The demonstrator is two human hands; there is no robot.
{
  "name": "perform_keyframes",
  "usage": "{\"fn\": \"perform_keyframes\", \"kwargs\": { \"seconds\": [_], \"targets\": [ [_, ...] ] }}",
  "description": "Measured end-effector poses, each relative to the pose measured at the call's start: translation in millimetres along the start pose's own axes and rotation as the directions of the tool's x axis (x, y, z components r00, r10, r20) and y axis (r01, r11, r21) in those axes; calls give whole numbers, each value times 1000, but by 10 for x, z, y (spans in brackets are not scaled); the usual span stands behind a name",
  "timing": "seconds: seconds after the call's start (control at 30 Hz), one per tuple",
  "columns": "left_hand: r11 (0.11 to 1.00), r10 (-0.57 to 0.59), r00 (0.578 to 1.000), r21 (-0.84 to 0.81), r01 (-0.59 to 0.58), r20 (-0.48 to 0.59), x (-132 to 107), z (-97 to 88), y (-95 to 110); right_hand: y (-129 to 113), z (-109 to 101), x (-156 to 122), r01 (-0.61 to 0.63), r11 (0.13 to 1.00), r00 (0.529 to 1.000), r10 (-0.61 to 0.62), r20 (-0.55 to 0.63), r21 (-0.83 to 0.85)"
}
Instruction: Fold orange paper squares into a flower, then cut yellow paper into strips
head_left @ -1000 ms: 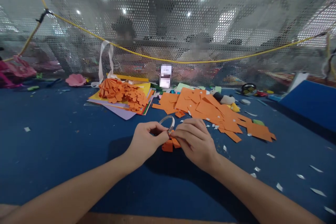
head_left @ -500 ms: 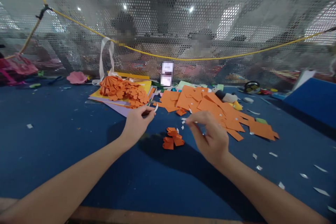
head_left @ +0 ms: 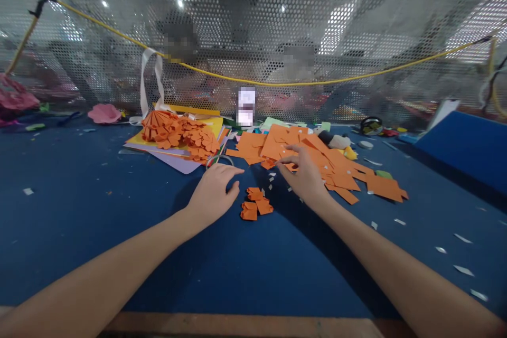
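My left hand (head_left: 214,193) is over the blue table, thumb and forefinger apart, with nothing between them. Just behind it a thin tape ring (head_left: 225,158) rests near the flower stack, partly hidden by the hand. To the right, my right hand (head_left: 304,175) hovers with bent, parted fingers near the edge of the orange paper pieces (head_left: 253,148); I see nothing in it. Between and below the hands lie several small folded orange paper pieces (head_left: 249,211) in a cluster. Cut orange paper flowers (head_left: 202,140) are heaped on coloured sheets to the left.
White paper scraps (head_left: 439,250) are scattered at the right. A phone with a lit screen (head_left: 246,108) stands against the perforated metal screen. A blue board (head_left: 467,153) leans at the right; a black tape roll (head_left: 371,125) and a pink paper flower (head_left: 104,114) lie at the back.
My left hand has let go of the tape ring, which now rests behind it. The right hand's pinch has opened, and it has moved forward toward the orange paper. The view has shifted slightly.
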State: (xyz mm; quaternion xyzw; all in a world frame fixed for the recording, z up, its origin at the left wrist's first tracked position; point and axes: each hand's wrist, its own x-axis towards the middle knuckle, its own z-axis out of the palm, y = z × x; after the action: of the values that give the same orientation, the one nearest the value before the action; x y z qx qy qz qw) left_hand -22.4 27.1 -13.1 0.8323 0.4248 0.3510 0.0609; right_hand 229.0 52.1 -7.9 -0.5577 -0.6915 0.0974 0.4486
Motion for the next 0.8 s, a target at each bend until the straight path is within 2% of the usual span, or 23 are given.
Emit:
{"fn": "perform_keyframes", "kwargs": {
  "seconds": [0.2, 0.3, 0.37, 0.43, 0.5, 0.57, 0.6, 0.67, 0.73, 0.8],
  "targets": [
    [1000, 12, 1000, -24, -13, -16, -19, -22, 55, -84, 107, -74, 115, 991, 961, -128, 246, 69],
    [996, -19, 1000, -82, 17, -17, -18, -44, 70, -114, 95, -100, 129, 991, 963, -130, 235, 22],
    [969, -120, 993, -217, 117, 1, -13, -66, 94, -173, 58, -132, 172, 985, 969, -172, 178, 19],
    [850, -282, 956, -442, 287, 78, -5, -88, 129, -263, 12, -189, 260, 963, 956, -268, 120, 75],
    [603, -411, 885, -663, 444, 218, 4, -97, 169, -359, -24, -265, 370, 916, 919, -386, 85, 156],
    [338, -448, 824, -788, 515, 347, 13, -90, 205, -435, -42, -341, 456, 872, 873, -477, 100, 178],
    [245, -447, 805, -813, 529, 389, 16, -82, 219, -461, -44, -371, 487, 854, 852, -510, 118, 181],
    [161, -446, 785, -824, 543, 430, 20, -64, 234, -489, -40, -413, 534, 824, 814, -562, 148, 191],
    [159, -466, 768, -812, 562, 440, 19, -49, 234, -496, -29, -431, 555, 803, 790, -590, 167, 217],
    [186, -507, 751, -798, 574, 422, 13, -37, 229, -493, -12, -439, 543, 808, 799, -581, 156, 227]
  ]
}}
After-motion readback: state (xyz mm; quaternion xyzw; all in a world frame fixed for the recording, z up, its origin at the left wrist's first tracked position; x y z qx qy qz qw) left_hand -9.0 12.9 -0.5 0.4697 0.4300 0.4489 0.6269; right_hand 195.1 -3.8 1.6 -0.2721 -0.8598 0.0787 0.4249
